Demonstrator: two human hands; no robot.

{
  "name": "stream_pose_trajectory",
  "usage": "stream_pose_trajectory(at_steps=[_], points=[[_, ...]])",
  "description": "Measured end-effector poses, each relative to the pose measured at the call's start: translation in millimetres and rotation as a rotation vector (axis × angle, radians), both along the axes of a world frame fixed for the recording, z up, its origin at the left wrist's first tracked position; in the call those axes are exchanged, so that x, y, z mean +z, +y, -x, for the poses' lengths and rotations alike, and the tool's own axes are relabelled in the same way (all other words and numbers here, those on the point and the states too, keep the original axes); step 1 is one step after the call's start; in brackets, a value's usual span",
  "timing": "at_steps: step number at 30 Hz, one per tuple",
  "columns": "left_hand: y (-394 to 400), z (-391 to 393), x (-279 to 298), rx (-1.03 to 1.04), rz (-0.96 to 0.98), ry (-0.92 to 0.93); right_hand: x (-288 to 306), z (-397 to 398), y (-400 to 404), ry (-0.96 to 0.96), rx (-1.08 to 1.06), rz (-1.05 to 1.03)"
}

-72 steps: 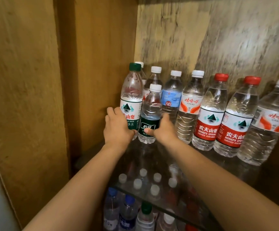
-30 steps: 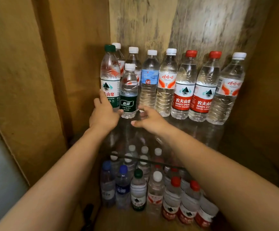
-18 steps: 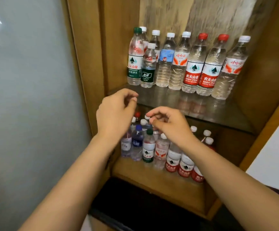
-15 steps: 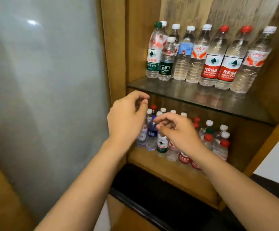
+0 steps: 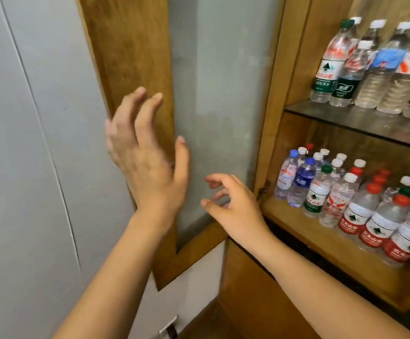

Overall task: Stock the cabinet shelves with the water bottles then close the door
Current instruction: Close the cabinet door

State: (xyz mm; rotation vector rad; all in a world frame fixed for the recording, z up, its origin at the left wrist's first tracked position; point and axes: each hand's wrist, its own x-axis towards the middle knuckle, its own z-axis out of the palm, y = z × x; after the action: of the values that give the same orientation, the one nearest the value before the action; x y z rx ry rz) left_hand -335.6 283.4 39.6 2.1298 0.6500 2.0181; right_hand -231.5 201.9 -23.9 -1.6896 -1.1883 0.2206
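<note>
reaching for the door [image 5: 213,118] now, since both shelves look stocked: water bottles [image 5: 360,69] stand in a row on the glass shelf [image 5: 345,118] above, and more crowd the wooden shelf [image 5: 294,223] below. closing is the step in hand, i judge. the door hangs open at the cabinet's left, its frosted pane facing me, hinged beside the lower bottles. my left hand [image 5: 147,162] is spread wide, fingers straight, at the door's outer wooden edge; it is blurred, so i cannot tell if it touches yet. my right hand [image 5: 233,206] hovers before the pane's lower corner, fingers loosely curled, holding nothing. next i need a palm behind that outer edge to swing it right.
</note>
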Motion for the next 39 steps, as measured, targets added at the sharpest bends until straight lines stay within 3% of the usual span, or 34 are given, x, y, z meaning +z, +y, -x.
stream_pose_trajectory(at_steps=[3, 8, 16, 21, 26, 31, 35, 39], points=[[24, 21, -2, 0.046, 0.161, -0.037, -8, 37, 32, 0.024, 0.005, -0.003], [50, 41, -3, -0.303, 0.491, 0.053, -16, 85, 80, 0.077, 0.026, 0.056], [60, 49, -3, -0.347, 0.506, 0.082, -32, 115, 107, -0.030, -0.233, -0.030], [49, 51, -7, -0.437, 0.443, 0.051, -44, 118, 96, -0.111, -0.424, -0.121], [33, 47, -6, -0.614, 0.336, 0.066, -53, 106, 56, -0.135, -0.370, -0.165], [10, 24, 16, -0.850, 0.034, 0.235, -53, 87, -6, 0.000, -0.285, -0.150], [-18, -29, 31, -0.992, -0.307, 0.203, -57, 71, -59, 0.153, -0.304, -0.120], [-71, -76, 30, -1.247, -0.345, 0.192, -64, 58, -104, 0.290, -0.490, -0.137]])
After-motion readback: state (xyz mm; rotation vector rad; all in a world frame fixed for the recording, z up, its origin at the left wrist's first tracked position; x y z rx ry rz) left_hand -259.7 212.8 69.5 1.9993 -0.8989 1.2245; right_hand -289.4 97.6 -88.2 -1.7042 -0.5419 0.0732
